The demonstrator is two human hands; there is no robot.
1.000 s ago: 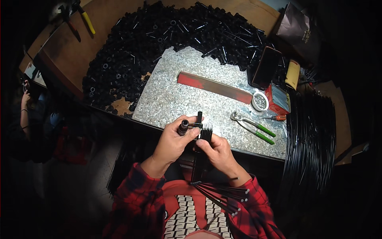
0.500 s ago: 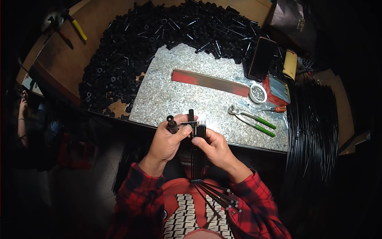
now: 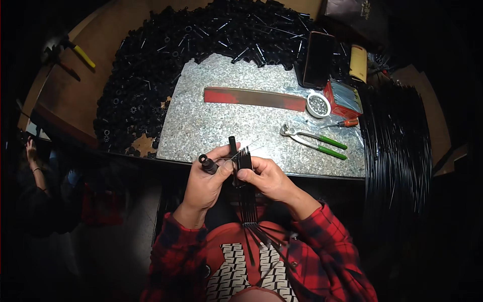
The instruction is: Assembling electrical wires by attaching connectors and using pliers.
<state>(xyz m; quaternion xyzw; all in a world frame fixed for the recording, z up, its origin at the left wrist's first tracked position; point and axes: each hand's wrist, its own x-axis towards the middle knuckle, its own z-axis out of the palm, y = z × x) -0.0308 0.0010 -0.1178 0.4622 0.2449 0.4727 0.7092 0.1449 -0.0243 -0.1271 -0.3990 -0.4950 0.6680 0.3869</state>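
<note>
My left hand [image 3: 207,178] grips a small black cylindrical part [image 3: 207,164] and pinches a thin wire near a short upright black tube [image 3: 232,146]. My right hand [image 3: 266,176] is shut on a bundle of thin black rods [image 3: 246,201] that runs down over my lap, its upper ends fanned out like a comb. Both hands meet at the near edge of the speckled metal plate [image 3: 221,116].
A large heap of black plastic parts [image 3: 166,55] curves behind the plate. On the plate lie a red metal bar [image 3: 254,97], green-handled pliers [image 3: 314,141] and a small white dish [image 3: 318,104]. A dark phone [image 3: 318,59], a red box [image 3: 343,98] and long black rods [image 3: 397,156] sit at right.
The view has shifted slightly. My left hand has swung the black cylindrical part down and to the left, away from the bundle. My right hand keeps its grip.
</note>
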